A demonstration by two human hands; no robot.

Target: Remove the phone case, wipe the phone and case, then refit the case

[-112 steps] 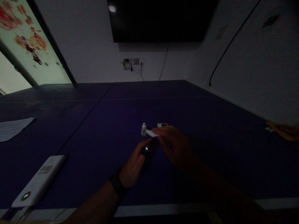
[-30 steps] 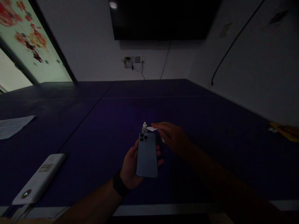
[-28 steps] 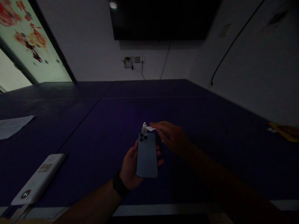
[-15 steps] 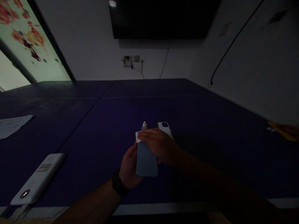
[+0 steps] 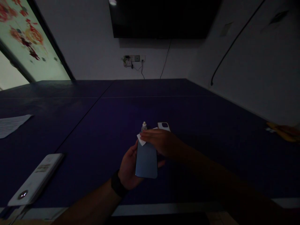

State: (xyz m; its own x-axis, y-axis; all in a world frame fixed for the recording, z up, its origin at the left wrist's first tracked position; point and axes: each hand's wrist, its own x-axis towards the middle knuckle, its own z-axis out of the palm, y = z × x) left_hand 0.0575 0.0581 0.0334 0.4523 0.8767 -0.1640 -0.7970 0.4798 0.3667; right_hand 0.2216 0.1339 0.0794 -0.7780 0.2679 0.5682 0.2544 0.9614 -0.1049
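Note:
My left hand [image 5: 128, 165], with a dark watch on its wrist, is closed around a blue-grey smartphone [image 5: 146, 162] from below. Its fingertips show at the phone's right edge. My right hand [image 5: 161, 140] lies over the phone's upper end and presses a white wipe [image 5: 141, 139] against its surface. Most of the wipe is hidden under the fingers. Just beyond the phone stands a small dropper bottle [image 5: 144, 126] with a pale cap. A white phone case [image 5: 163, 126] with a camera cutout lies behind my right hand, partly covered by it.
A white power bank [image 5: 35, 181] with a lit display and a cable lies at the left front of the dark blue table [image 5: 93, 137]. Printed paper [image 5: 14, 125] is at the far left. A yellowish item [image 5: 283, 131] sits at the right edge.
My right hand has shifted slightly right across the phone, and the wipe has turned so more of its corner shows. The left hand keeps its hold on the phone.

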